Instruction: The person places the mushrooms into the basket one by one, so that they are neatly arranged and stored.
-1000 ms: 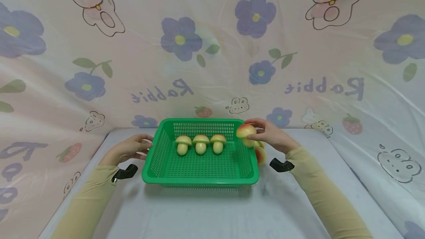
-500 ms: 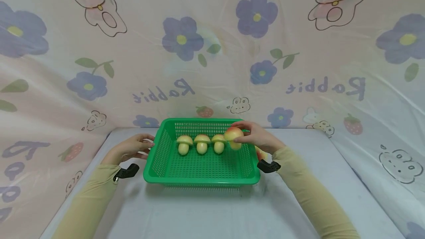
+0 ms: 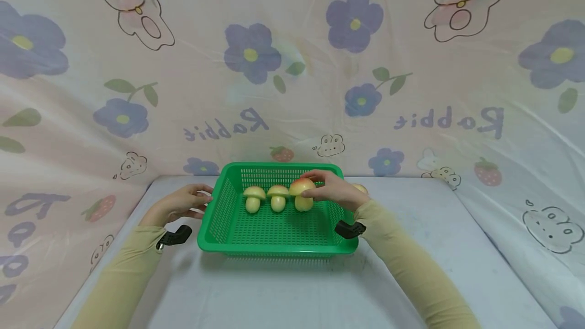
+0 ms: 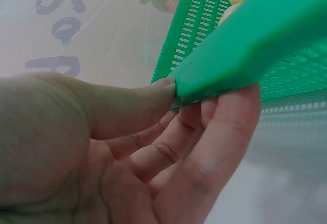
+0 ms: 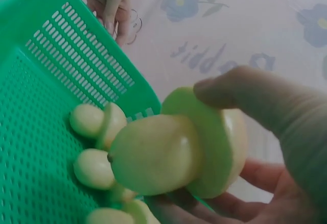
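Note:
My right hand (image 3: pixel 331 189) holds a toy mushroom (image 5: pixel 158 155) by its cap, thumb on one side and fingers on the other. The cap is red and yellow, the stem pale and round. It is over the back right of the green basket (image 3: pixel 279 249). Two similar mushrooms (image 3: pixel 253 200) show in a row there; the right wrist view shows a third mushroom (image 5: pixel 110 216), hidden behind the held one in the head view. My left hand (image 4: pixel 168 157) grips the basket's left rim, thumb at its edge and fingers beneath.
Another yellowish mushroom (image 3: pixel 360 188) lies outside the basket on its right, mostly behind my right wrist. The basket stands on a white-covered table (image 3: pixel 274 293). A printed cloth (image 3: pixel 292 90) with flowers and rabbits hangs behind. Black wrist mounts (image 3: pixel 350 229) stick out from the sleeves.
My right hand has carried the mushroom leftward from the basket's right rim to the right end of the row, covering the third mushroom. The left hand stays at the rim.

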The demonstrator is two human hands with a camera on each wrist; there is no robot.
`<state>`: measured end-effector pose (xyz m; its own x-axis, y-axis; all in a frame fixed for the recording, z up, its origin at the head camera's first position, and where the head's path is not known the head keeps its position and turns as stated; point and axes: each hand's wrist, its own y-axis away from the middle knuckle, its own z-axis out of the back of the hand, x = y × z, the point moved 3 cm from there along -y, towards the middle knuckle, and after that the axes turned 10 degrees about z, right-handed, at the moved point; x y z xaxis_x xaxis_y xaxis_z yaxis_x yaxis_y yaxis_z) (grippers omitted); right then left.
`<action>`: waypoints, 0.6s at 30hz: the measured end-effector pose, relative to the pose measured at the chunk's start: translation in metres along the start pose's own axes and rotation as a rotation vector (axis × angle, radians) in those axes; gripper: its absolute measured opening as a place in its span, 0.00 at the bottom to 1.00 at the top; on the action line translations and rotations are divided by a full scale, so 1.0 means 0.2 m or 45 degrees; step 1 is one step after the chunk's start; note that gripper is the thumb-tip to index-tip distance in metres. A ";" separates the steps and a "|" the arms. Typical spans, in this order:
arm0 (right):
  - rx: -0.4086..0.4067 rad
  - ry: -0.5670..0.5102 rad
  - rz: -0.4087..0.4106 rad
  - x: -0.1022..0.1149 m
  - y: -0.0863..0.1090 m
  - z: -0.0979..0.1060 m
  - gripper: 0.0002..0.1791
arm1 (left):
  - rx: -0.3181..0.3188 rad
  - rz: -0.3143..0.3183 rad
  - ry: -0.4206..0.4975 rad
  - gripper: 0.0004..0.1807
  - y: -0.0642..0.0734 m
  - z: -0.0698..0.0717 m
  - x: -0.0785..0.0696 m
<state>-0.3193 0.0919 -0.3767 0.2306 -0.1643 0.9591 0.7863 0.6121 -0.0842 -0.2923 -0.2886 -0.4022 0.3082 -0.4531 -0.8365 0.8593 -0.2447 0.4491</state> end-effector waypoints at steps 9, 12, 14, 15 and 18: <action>0.068 -0.005 -0.055 0.00 -0.09 -0.15 0.27 | 0.007 0.001 0.002 0.24 -0.01 0.00 0.01; 0.073 -0.014 -0.078 -0.01 -0.12 -0.19 0.28 | 0.010 -0.005 0.002 0.24 0.00 0.00 0.00; 0.073 -0.025 -0.097 -0.01 -0.14 -0.21 0.27 | 0.012 -0.010 0.002 0.24 0.00 0.00 0.00; 0.076 -0.031 -0.105 -0.01 -0.15 -0.23 0.28 | 0.012 -0.011 0.003 0.24 0.00 0.00 0.00; 0.091 -0.048 -0.120 -0.02 -0.16 -0.26 0.27 | 0.013 -0.011 0.003 0.23 0.00 0.00 -0.01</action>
<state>-0.3162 0.0321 -0.3909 0.1350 -0.1951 0.9714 0.7602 0.6492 0.0247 -0.2922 -0.2884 -0.4008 0.3017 -0.4491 -0.8410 0.8578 -0.2572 0.4451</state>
